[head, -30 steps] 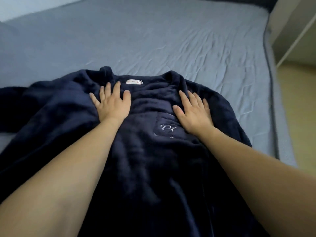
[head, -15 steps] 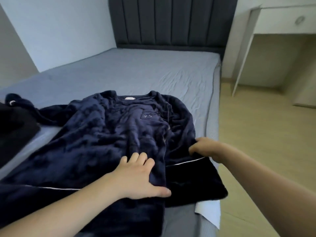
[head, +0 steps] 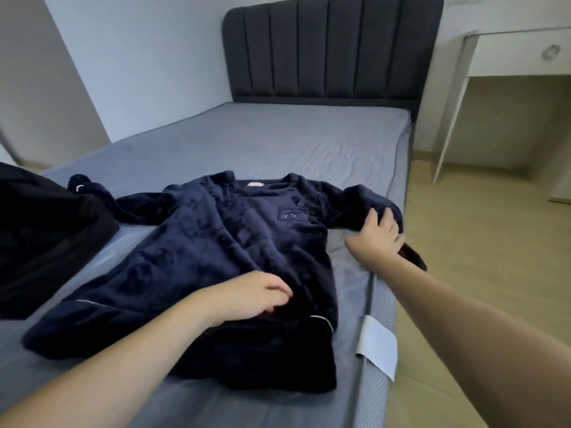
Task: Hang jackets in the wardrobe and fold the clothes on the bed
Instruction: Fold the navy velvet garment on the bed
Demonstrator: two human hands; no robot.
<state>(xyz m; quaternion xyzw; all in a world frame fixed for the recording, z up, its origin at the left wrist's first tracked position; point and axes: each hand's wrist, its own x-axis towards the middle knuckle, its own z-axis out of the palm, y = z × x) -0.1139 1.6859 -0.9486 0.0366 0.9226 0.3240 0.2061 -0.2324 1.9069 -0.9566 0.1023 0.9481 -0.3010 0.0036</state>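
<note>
A navy fleece top (head: 216, 257) lies front up on the bed (head: 278, 143), collar toward the headboard, with a small chest pocket and white piping at the hem. My left hand (head: 253, 295) rests on its lower body near the hem, fingers loosely curled. My right hand (head: 378, 233) lies on the top's right sleeve (head: 355, 205) at the bed's right edge, fingers spread over the fabric. The cuff (head: 415, 257) hangs off the edge past my wrist. The other sleeve (head: 92, 193) stretches out to the left.
A black garment (head: 46, 236) is heaped on the bed at the left, touching the left sleeve. A dark padded headboard (head: 324, 47) stands at the far end. A white desk (head: 509, 47) and wooden floor (head: 479, 242) lie to the right. A white mattress tag (head: 378, 347) hangs at the bed's edge.
Both hands left the chest. My left hand went down to the hem; my right hand moved to the right edge and the right sleeve now lies stretched outward. The view lifted and pulled back.
</note>
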